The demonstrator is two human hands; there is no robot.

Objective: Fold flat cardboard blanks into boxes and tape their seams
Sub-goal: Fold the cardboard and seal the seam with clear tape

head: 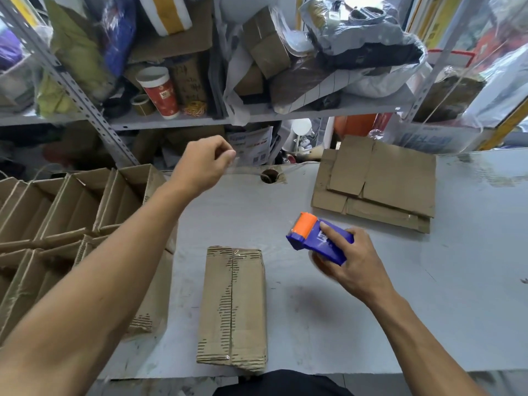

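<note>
cardboard box point(233, 308), folded shut and lying on its side, sits nearest the person on the pale grey table point(428, 310), its centre seam running away from the viewer with what looks like clear tape glinting at both ends. just beyond it to the right, the right hand point(354, 267) grips a blue tape dispenser point(320, 241) with an orange roller, held a little above the tabletop and apart from the box. the left hand point(204, 165) is raised farther out with its fingers curled in a pinch; a faint clear strip seems to hang from the fingertips, though it is too thin to be sure. by my reading this box's seam is just about taped, and the step in hand is finishing or clearing the tape end; the next move likely calls for setting the box aside and drawing a fresh sheet from the flat cardboard blanks point(377, 181) stacked at the far right of the table. to the left, finished boxes point(57, 212) stand packed in rows beside the table edge. a round cable hole point(269, 176) marks the table's back. behind it rise metal shelves point(200, 121) crammed with bags, parcels, a red and white cup point(158, 91) and loose cardboard.
</note>
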